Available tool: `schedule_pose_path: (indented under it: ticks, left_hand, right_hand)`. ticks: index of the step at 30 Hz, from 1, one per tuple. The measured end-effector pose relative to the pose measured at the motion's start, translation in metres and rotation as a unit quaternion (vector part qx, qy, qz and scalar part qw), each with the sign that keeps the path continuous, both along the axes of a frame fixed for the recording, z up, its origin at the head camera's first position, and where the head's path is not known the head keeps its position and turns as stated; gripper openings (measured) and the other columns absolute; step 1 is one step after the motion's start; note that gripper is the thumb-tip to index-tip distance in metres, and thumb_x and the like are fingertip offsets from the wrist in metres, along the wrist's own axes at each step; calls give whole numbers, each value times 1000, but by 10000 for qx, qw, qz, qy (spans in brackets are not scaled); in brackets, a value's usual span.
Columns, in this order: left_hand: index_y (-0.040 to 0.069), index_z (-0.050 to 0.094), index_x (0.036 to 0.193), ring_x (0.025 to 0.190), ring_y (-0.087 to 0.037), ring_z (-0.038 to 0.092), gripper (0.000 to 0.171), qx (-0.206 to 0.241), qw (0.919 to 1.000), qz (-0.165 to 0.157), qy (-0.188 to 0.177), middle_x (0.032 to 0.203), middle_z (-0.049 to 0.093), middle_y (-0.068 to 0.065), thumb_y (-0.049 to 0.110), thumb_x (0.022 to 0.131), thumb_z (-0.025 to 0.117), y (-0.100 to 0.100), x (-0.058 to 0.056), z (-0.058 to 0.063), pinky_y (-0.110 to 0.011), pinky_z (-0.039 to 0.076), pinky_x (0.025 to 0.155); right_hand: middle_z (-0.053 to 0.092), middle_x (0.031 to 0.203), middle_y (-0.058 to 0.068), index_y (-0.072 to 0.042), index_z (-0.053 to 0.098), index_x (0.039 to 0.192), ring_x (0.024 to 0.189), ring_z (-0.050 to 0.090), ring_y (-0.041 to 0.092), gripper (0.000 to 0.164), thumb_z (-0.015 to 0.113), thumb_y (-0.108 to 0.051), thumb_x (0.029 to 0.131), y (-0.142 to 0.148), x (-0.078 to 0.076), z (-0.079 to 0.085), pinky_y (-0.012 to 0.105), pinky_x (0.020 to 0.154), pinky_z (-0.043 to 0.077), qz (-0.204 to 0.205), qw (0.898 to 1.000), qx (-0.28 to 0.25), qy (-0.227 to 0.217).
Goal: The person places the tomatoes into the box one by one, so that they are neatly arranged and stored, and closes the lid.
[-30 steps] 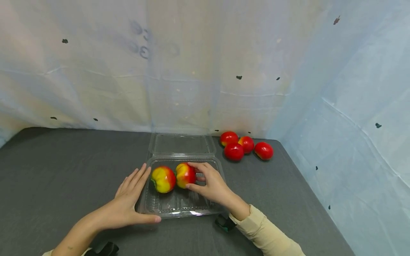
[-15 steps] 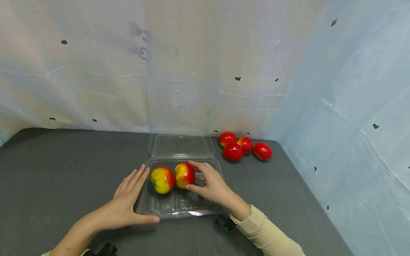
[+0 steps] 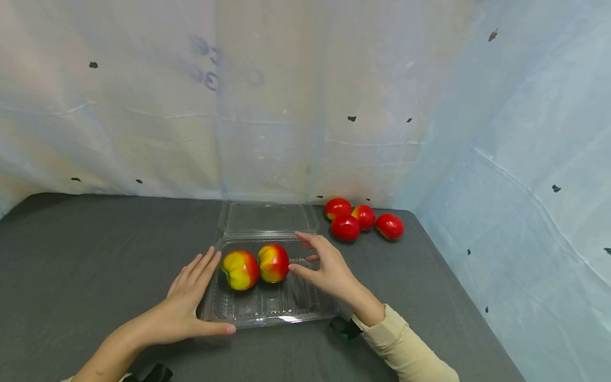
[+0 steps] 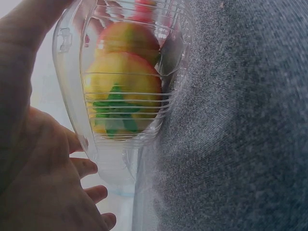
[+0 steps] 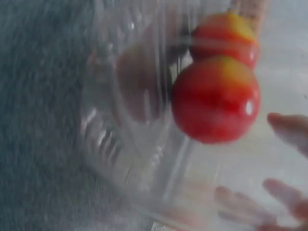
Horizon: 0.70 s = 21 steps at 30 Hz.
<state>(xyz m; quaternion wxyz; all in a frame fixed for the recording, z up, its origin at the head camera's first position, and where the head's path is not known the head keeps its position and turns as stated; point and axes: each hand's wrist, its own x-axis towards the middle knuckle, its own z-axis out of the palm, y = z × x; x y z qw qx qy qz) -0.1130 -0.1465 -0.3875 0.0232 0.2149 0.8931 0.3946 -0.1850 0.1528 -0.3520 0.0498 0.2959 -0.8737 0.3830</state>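
Note:
Two red-and-yellow round fruits sit side by side in a clear plastic clamshell box [image 3: 258, 321]. The left fruit [image 3: 241, 270] bears a green leafy cap, seen through the box wall in the left wrist view. Just right of the other fruit [image 3: 274, 263] is my right hand [image 3: 329, 269], thumb and fingers spread apart and holding nothing. A gap shows between its fingers and the fruits in the right wrist view. My left hand [image 3: 183, 307] lies along the box's left side, fingers straight and thumb stretched toward the front corner, fingertips right at the rim.
The transparent lid [image 3: 269, 217] lies folded back behind the box. Several similar fruits stand at the back right, among them a red one [image 3: 390, 226] a little apart. A pale sheet [image 3: 267, 106] hangs behind the dark grey table [image 3: 110, 254], and another closes the right side.
My right hand has let go of the right-hand fruit and drawn back to the right with fingers spread. The left hand stays at the box's side.

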Motion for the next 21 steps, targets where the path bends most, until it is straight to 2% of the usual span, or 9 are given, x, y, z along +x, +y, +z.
schedule_pose_path:
  ticks: [9, 21]
  left_hand:
    - [16, 1, 156, 144, -47, -6, 126, 18, 10000, 46, 22, 161, -8, -15, 55, 67, 80, 0, 0, 0, -70, -7, 107]
    - [15, 1, 156, 143, -49, -6, 125, 29, 10000, -5, 34, 161, -7, -17, 52, 67, 82, 1, 0, -1, -73, -5, 104]
  right_hand:
    - [57, 128, 10, -8, 50, 137, 114, 56, 29, 63, 77, -16, 81, 12, -7, 3, 37, 86, 54, -407, 9991, -20, 81]
    - [55, 131, 12, -8, 50, 137, 113, 57, 31, 62, 77, -17, 81, 27, -9, 7, 40, 87, 54, -661, 9978, -63, 41]
